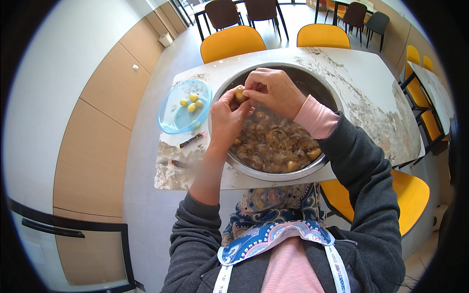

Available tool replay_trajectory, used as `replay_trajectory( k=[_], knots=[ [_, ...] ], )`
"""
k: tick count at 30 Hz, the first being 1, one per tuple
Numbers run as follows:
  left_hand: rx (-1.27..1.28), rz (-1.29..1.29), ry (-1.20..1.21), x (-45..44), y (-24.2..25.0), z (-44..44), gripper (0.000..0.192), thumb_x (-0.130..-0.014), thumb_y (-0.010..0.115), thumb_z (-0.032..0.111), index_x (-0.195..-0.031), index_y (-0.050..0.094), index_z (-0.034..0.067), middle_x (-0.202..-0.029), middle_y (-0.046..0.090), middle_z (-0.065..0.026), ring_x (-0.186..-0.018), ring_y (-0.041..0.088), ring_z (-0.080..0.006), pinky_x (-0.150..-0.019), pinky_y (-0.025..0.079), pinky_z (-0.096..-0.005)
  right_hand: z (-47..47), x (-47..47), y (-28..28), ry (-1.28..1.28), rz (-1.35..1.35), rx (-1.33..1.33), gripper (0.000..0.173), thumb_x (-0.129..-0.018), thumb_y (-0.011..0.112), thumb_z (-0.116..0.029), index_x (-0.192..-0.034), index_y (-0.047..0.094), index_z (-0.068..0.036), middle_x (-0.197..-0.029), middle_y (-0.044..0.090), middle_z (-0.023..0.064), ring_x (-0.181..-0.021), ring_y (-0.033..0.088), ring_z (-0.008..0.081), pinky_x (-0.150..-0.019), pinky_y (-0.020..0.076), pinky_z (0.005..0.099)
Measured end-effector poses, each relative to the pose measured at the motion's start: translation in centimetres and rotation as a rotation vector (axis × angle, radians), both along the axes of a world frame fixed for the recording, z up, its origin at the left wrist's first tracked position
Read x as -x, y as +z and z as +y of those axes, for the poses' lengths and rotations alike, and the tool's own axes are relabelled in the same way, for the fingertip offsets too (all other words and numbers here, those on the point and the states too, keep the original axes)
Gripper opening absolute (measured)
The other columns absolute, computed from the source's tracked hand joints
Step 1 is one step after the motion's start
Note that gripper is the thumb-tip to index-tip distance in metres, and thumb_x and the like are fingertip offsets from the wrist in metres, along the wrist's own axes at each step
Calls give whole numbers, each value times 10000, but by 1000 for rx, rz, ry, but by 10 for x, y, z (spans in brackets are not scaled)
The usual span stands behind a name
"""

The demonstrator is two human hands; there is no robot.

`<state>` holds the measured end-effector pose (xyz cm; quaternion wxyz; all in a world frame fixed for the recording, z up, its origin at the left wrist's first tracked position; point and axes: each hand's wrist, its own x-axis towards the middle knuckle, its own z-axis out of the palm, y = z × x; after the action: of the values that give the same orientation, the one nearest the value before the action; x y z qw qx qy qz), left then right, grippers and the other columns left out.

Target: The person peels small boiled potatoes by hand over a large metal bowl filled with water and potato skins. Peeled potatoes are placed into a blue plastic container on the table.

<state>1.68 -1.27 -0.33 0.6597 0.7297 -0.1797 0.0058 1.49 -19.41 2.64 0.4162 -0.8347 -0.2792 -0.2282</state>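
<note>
My left hand (229, 119) holds a small brownish, potato-like tuber (240, 95) above the far left part of a large round metal basin (276, 177). My right hand (274, 88) meets it there, with thumb and forefinger pinched against the tuber's right side. Whether loose skin is caught between those fingertips is hidden. Brownish water fills the basin, with many thin, loose peels (282, 143) and several unpeeled tubers (293, 166). Left of the basin, a translucent light-blue bowl (181, 119) contains several pale yellow peeled tubers (193, 97).
The marble-patterned table (370, 95) carries the basin. Near my left forearm lie a slim dark wrapped stick (192, 140) with a pink end and a similar dark piece (177, 163). Yellow chairs (232, 42) stand at the far side; another yellow chair (410, 197) is close on my right.
</note>
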Motion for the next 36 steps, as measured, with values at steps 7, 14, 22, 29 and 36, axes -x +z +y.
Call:
replay_trajectory(
  k=[7,14,22,29,36],
  knots=[
    [-197,-63,48,6,3,0,254,-938,700,38,-1169,670,-61,-921,735,-60,-777,701,-91,-720,589,-237,12,8,-2,-112,-139,149,182,-941,651,-132,-827,648,10,-824,668,168,-784,701,321,-699,576,379],
    [24,49,-89,9,5,1,301,-925,735,57,-1191,653,-56,-990,733,-88,-874,709,-120,-791,587,-245,-10,-3,0,-102,98,50,127,-874,671,-130,-844,676,-7,-816,681,163,-754,695,311,-692,561,400],
    [47,118,-95,3,6,7,341,-926,732,39,-1237,634,-62,-1091,702,-122,-901,702,-129,-783,601,-255,-16,-16,-6,85,120,-42,194,-954,653,-161,-1106,691,-46,-915,721,109,-808,739,251,-737,622,332],
    [115,26,-68,5,6,3,328,-1041,598,135,-1297,634,-67,-1094,728,-127,-901,723,-151,-830,591,-259,-25,-18,1,302,646,-366,233,-1004,659,-211,-1122,672,-9,-982,716,116,-812,745,178,-624,631,263],
    [135,-28,-46,1,4,5,312,-1063,543,111,-1304,626,-70,-1117,728,-136,-931,734,-173,-834,597,-262,-24,-19,-2,303,662,-316,339,-963,708,-296,-1147,645,-19,-979,705,118,-823,735,174,-653,640,290]
  ],
)
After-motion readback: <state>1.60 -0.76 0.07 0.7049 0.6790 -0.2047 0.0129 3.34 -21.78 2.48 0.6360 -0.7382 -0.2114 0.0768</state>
